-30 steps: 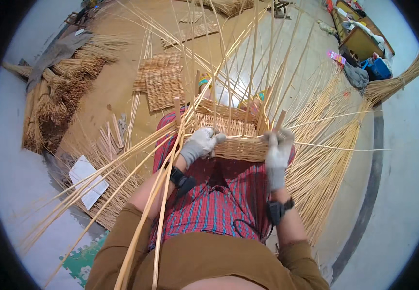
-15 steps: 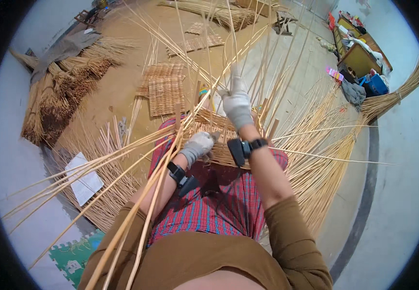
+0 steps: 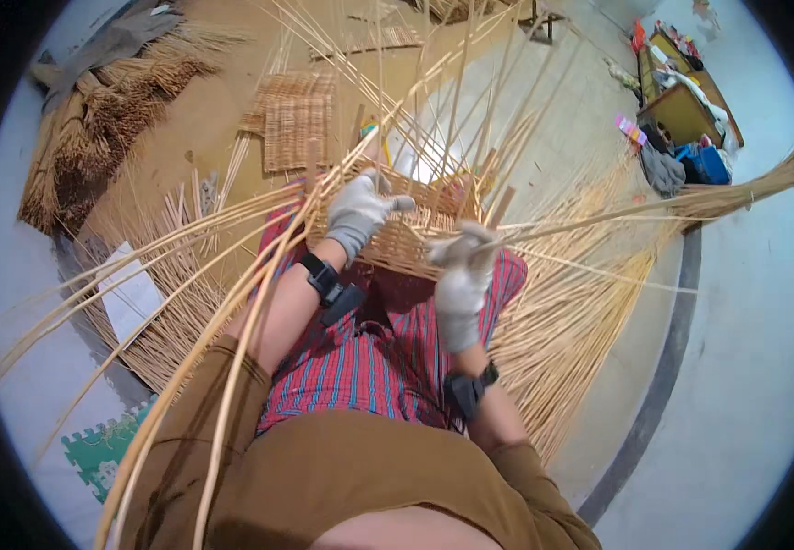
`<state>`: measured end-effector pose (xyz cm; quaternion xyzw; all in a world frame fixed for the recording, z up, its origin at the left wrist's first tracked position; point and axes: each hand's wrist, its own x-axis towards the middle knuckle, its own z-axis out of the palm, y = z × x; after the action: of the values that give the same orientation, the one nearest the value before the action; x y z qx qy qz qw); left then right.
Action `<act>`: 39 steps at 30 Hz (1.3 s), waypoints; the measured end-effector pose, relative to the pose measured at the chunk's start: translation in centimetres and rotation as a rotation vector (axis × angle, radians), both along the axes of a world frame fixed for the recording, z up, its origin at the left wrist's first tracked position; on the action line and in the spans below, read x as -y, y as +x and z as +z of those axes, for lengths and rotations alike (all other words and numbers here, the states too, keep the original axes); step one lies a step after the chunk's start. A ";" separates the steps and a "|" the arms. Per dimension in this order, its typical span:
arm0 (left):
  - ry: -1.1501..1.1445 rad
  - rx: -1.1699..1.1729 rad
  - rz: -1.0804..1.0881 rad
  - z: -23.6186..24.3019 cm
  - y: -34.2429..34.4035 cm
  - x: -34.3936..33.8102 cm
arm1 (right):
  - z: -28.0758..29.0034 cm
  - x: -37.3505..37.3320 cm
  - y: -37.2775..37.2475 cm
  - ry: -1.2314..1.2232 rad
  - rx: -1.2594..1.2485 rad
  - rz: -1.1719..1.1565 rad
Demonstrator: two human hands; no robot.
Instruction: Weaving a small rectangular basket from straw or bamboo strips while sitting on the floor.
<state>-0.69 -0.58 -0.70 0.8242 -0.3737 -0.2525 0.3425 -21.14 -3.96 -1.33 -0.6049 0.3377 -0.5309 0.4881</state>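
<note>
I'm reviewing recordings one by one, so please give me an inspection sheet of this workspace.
Surface: checked red-and-blue cloth over the lap.
Work things: partly woven wicker basket with upright stakes.
Clutter: loose rods fanned across the floor at right; white sheet at left.
Hands: both gloved; left hand at the basket's wall; right hand, blurred, at a rod near its right end.
Cables: nothing clearly seen.
Surroundings: woven panels ahead, rod bundles upper left, blue bin upper right.

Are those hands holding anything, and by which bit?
The right hand seems to grip a rod by its part nearest the basket; the left hand is over its left side, hold unclear.
</note>
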 end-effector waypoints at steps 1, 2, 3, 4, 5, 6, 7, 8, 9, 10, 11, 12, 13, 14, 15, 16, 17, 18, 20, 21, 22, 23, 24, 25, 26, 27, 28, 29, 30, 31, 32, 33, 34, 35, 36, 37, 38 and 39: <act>-0.127 -0.051 0.078 0.1 -0.3 0.0 | 0.2 0.6 -0.9 0.112 0.117 0.013; -0.194 -0.098 0.186 0.1 -0.6 0.0 | 0.1 0.8 -1.9 0.191 0.287 0.027; -0.489 -0.185 0.219 0.0 -1.3 0.0 | -0.2 1.6 -3.3 0.238 0.316 -0.028; -0.488 -0.122 0.054 -0.1 -1.8 0.3 | -0.8 1.8 -4.8 0.236 0.364 -0.096; -0.444 -0.080 -0.068 -0.4 -2.7 0.5 | -1.6 2.4 -6.3 0.315 0.284 -0.132; -0.284 -0.011 -0.180 -0.7 -3.6 1.0 | -2.3 2.6 -7.5 0.297 0.277 -0.098; -0.040 -0.016 -0.315 -1.2 -4.6 1.4 | -2.9 3.1 -8.0 0.396 0.213 -0.156; 0.043 -0.356 -0.360 -1.6 -5.4 1.9 | -2.9 3.8 -8.0 0.431 0.207 -0.146; 0.034 -0.718 -0.412 -2.0 -6.1 2.2 | -2.7 4.5 -7.2 0.527 0.198 -0.194; 0.027 -0.756 -0.336 -2.4 -6.6 2.4 | -1.8 5.5 -5.9 0.261 0.043 -0.133; 0.043 -0.608 -0.316 -2.6 -7.0 2.7 | -0.5 6.6 -3.7 0.129 -0.096 -0.189; 0.116 -0.471 -0.274 -2.8 -7.3 2.6 | 1.2 7.8 -1.5 -0.122 -0.292 -0.103; 0.066 -0.348 -0.279 -2.9 -7.2 2.7 | 2.9 9.1 0.4 -0.381 -0.404 -0.056; 0.063 -0.233 -0.266 -3.0 -7.1 2.7 | 4.7 10.6 2.9 -0.588 -0.528 -0.129; 0.085 -0.231 -0.261 -2.9 -6.9 2.7 | 6.1 11.2 2.8 -0.729 -0.644 -0.087; 0.107 -0.229 -0.257 -2.9 -6.7 2.9 | 6.8 11.5 3.4 -0.718 -0.734 -0.131; 0.153 -0.342 -0.259 -2.9 -6.4 2.9 | 7.2 11.2 2.2 -0.582 -0.860 -0.074; 0.156 -0.461 -0.261 -2.8 -6.3 3.2 | 6.6 10.3 1.0 -0.456 -0.777 -0.086; 0.135 -0.473 -0.251 -2.8 -6.5 3.8 | 3.9 6.6 -3.5 -0.204 -0.188 -0.154; 0.149 -0.492 -0.250 -2.7 -6.7 4.3 | 2.1 4.5 -5.5 0.026 0.036 -0.251; 0.051 -0.486 -0.243 -2.7 -6.9 4.5 | 0.1 2.3 -7.4 0.419 0.102 -0.411; 0.039 -0.506 -0.230 -2.6 -7.3 4.3 | -1.7 0.4 -8.5 0.501 0.034 -0.223; 0.048 -0.539 -0.216 -2.5 -7.4 3.4 | -3.0 -1.4 -9.0 0.676 -0.034 -0.114; 0.022 -0.547 -0.218 -2.4 -7.4 2.5 | -3.6 -2.1 -9.1 0.582 -0.145 0.075; -0.138 -0.478 -0.245 -2.2 -7.2 1.5 | -3.7 -2.5 -8.5 0.463 -0.224 0.311; -0.327 -0.424 -0.272 -2.2 -6.8 -0.7 | -3.3 -2.7 -7.7 0.349 -0.204 0.357; -0.494 -0.396 -0.306 -2.2 -6.2 -3.2 | -2.2 -2.3 -6.3 0.341 -0.329 0.307; -0.485 -0.201 -0.348 -2.0 -4.5 -5.6 | -0.8 -2.3 -5.1 0.327 -0.423 0.294; -0.385 -0.076 -0.381 -2.0 -2.7 -7.7 | 0.8 -1.7 -3.9 0.348 -0.511 0.264; -0.366 0.136 -0.287 -2.1 -1.3 -9.8 | 2.4 -2.0 -2.6 0.182 -0.605 0.342; -0.209 0.247 -0.125 -2.4 0.1 -11.6 | 3.5 -2.3 -1.6 0.136 -0.543 0.459; -0.432 0.179 0.011 -3.2 0.7 -11.9 | 4.2 -3.0 -0.2 0.140 -0.524 0.559; -0.590 0.055 0.183 -4.1 0.9 -12.0 | 4.5 -4.1 0.7 0.233 -0.574 0.657; -0.675 -0.044 0.253 -4.8 1.9 -12.4 | 4.2 -5.2 2.0 -0.181 -0.582 0.623; -0.592 -0.121 0.354 -5.8 2.2 -12.3 | 3.6 -6.5 3.3 -0.419 -0.540 0.646; -0.441 -0.170 0.350 -6.6 2.9 -12.3 | 2.8 -7.6 4.6 -0.633 -0.557 0.680; -0.414 -0.177 0.280 -7.5 3.3 -12.3 | 1.9 -9.0 6.3 -0.611 -0.413 0.759; -0.412 -0.190 0.318 -8.3 3.8 -12.4 | 1.2 -9.7 7.6 -0.581 -0.515 0.785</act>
<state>3.07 11.81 -8.98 0.7582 -0.2492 -0.1903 0.5716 -13.59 5.78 -0.16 -0.9056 0.0349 -0.2151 0.3639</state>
